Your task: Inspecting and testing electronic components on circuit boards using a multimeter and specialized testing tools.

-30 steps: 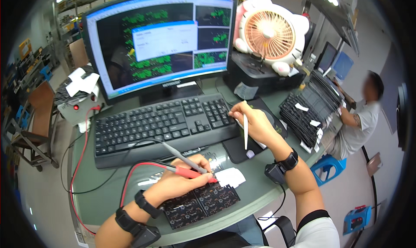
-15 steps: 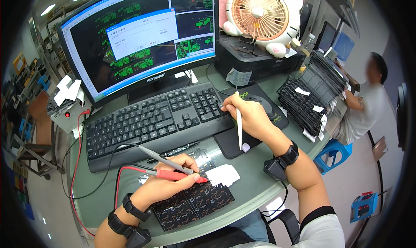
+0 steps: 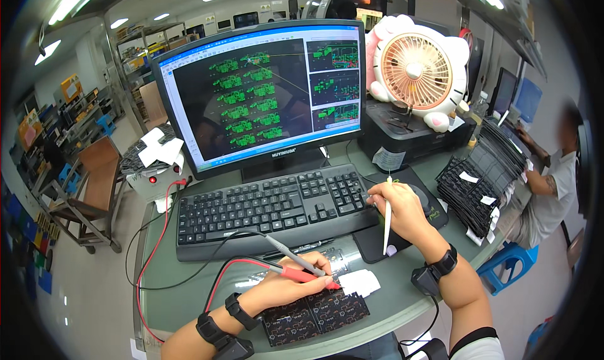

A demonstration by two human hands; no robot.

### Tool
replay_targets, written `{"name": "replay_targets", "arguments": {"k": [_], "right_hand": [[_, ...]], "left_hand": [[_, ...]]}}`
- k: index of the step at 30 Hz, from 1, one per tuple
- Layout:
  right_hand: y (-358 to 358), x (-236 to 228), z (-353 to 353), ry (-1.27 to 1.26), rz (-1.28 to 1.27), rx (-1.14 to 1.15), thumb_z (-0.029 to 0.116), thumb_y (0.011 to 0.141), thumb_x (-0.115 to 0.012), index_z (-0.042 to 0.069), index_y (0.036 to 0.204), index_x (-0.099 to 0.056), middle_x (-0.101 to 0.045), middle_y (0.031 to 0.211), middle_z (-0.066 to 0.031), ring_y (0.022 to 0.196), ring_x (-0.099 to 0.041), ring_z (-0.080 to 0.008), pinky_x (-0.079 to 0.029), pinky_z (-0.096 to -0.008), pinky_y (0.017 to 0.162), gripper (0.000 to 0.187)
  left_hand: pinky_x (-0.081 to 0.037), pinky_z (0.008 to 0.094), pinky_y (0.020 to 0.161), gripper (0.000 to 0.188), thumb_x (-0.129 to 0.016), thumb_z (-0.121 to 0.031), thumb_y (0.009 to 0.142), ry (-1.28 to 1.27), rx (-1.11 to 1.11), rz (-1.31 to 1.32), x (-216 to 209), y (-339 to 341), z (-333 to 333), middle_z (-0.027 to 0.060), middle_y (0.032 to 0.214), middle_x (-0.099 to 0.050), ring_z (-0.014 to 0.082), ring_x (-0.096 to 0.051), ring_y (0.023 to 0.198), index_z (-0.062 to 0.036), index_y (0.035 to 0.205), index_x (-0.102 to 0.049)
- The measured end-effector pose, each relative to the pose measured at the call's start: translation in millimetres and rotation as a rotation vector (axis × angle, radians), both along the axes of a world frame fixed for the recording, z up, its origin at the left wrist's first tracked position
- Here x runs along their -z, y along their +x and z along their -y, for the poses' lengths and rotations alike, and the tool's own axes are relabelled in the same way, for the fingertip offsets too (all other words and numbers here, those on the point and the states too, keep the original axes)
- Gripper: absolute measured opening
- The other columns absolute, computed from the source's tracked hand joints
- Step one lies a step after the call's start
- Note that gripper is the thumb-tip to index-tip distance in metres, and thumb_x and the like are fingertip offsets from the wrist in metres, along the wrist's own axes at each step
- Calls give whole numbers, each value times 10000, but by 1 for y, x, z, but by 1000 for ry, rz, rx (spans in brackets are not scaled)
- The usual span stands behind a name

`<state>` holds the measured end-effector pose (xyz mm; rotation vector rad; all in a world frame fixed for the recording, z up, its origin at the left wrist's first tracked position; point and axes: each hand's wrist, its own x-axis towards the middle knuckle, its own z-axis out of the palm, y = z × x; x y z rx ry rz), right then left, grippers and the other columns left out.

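Observation:
My left hand [image 3: 286, 289] is closed around two test probes, a red probe [image 3: 296, 274] and a grey probe [image 3: 290, 253]. The red tip points down over black printed circuit boards [image 3: 314, 317] at the desk's front, beside a piece of white paper [image 3: 361, 282] lying on them. My right hand [image 3: 402, 212] pinches a slim white pen-shaped tool [image 3: 387, 228], its fingers at the number pad of the black keyboard [image 3: 270, 210]. Behind the keyboard, the monitor [image 3: 189, 121] displays rows of green circuit patterns on black, with smaller panels at its right.
A red lead and a black lead run from a box [image 3: 154, 187] at the left. Right of the keyboard lie a mouse and mat [image 3: 440, 216]. A fan [image 3: 414, 70] stands on a black printer [image 3: 409, 140]. Stacked black boards [image 3: 478, 177] stand near another seated person [image 3: 557, 184].
The whole view has tilted upward and turned left. The dialog box on the monitor is gone, leaving the green patterns in full. Both hands keep their holds and nearly their places on the desk.

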<state>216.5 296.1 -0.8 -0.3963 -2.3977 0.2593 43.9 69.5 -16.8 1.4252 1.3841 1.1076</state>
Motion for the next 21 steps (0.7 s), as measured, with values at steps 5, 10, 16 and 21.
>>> {"name": "replay_targets", "arguments": {"k": [5,10,16,21], "right_hand": [[-3,0,-3,52,-32,-17,84,853,-615,74,957,-580,-687,800,-39,844,-648,-257,-451,-391,863,110],[-3,1,0,88,-34,-44,87,832,-645,72,919,-601,-671,788,-61,837,-649,-259,-456,-397,860,99],[-5,0,4,84,-55,-78,92,824,-656,76,902,-607,-665,787,-65,813,-650,-252,-460,-400,881,94],[-2,2,0,110,-56,-88,93,823,-657,80,905,-612,-666,788,-62,801,-649,-247,-457,-400,896,95]], "left_hand": [[-444,246,691,191,-645,-233,864,-6,3,-26,-2,-1,-1,-3,812,-600,75,-544,764,-48,891,-607],[-448,246,692,187,-643,-237,868,-7,6,-16,1,-1,-2,-8,815,-604,71,-553,768,-56,897,-607],[-455,251,727,191,-637,-236,876,-14,2,6,-2,-1,3,10,846,-610,82,-570,815,-50,898,-601],[-444,252,731,166,-595,-202,906,50,-120,118,-14,-12,9,-2,873,-577,69,-529,833,-37,916,-583]]}}
